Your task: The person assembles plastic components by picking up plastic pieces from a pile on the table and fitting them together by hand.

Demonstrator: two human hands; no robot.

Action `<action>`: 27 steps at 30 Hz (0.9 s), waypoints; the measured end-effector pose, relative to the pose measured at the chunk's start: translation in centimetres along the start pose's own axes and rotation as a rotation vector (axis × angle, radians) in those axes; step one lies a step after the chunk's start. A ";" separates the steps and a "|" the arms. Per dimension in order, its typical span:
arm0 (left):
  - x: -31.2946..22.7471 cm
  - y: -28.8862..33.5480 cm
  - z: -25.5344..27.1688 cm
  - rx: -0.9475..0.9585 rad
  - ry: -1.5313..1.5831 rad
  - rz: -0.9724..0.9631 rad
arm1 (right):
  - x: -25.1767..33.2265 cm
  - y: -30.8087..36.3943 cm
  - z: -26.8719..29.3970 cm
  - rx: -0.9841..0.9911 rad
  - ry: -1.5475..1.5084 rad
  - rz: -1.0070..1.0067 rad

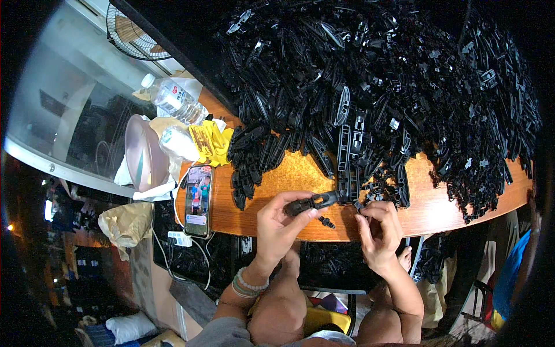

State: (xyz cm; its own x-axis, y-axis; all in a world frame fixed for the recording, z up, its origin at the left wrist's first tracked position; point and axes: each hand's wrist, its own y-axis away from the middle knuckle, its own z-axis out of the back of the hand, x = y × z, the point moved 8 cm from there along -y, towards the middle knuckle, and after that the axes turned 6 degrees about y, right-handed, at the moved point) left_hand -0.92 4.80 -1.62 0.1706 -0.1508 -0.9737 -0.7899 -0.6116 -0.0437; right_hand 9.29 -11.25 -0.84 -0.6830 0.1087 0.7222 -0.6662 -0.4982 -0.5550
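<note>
My left hand point(276, 230) is closed round a long black plastic part point(325, 199) with an open slot, held over the table's near edge. To its right, the fingertips of my right hand point(381, 236) are pinched together on a small black plastic piece point(358, 206), mostly hidden by the fingers. One small dark piece point(326, 222) lies on the wood just below the long part. Beyond both hands, several ladder-like black parts point(343, 150) lie at the front of a large heap of black plastic parts point(376, 75).
On the left of the wooden table point(289, 173) lie a phone point(198, 199) with its screen lit and a yellow crumpled wrapper point(211, 141). A clear water bottle point(176, 99) leans behind them. Further left are a pinkish bowl point(143, 153), a brown paper bag point(128, 224) and a power strip point(180, 239).
</note>
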 end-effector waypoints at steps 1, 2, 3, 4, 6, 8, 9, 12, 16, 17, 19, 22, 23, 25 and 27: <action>0.1 0.2 0.0 -0.002 0.000 -0.001 | -0.1 0.0 0.0 0.002 -0.001 0.002; 0.5 0.4 -0.3 0.026 0.005 0.036 | -0.2 0.0 0.4 -0.028 -0.033 0.000; 0.9 0.5 -0.6 0.054 0.011 0.073 | -0.4 -0.1 0.6 -0.057 -0.065 -0.001; 1.1 0.4 -0.8 0.052 0.001 0.103 | -1.1 0.3 0.8 -0.086 -0.135 -0.074; 1.3 0.3 -1.2 0.071 -0.010 0.102 | -2.1 1.1 1.1 -0.105 -0.218 -0.174; 1.4 0.5 -1.6 0.095 -0.019 0.102 | -2.6 1.6 1.6 -0.107 -0.310 -0.265; 1.3 0.4 -1.8 0.099 0.003 0.084 | -2.1 1.6 1.7 -0.110 -0.303 -0.266; 1.2 0.4 -2.6 0.131 0.022 0.079 | -1.0 1.3 1.1 -0.087 -0.550 -0.303; 1.5 0.5 -2.9 0.130 0.002 0.073 | -0.5 1.3 0.8 0.041 -0.394 -0.143; 1.6 0.5 -3.0 0.135 0.004 0.076 | -0.3 1.2 0.9 0.025 -0.382 -0.135; 1.6 0.5 -3.4 0.150 0.002 0.082 | 0.4 0.6 1.7 -0.009 -0.304 -0.053; 1.6 0.6 -3.8 0.159 -0.018 0.072 | 0.4 0.6 2.0 -0.031 -0.297 -0.061; 1.5 0.7 -3.9 0.168 -0.029 0.057 | 0.4 0.6 2.1 -0.033 -0.293 -0.063; 1.7 0.7 -3.9 0.182 -0.054 0.060 | 0.5 0.5 2.4 -0.041 -0.256 -0.066; 1.5 0.8 -4.0 0.191 -0.079 0.063 | 1.0 -0.2 2.8 -0.003 -0.222 0.006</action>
State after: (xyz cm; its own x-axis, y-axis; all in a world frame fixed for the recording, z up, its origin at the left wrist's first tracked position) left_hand 1.04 1.00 -2.28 0.0762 -0.1180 -0.9901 -0.8963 -0.4431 -0.0162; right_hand 9.60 -13.43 1.12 -0.6048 -0.0865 0.7916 -0.6632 -0.4956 -0.5609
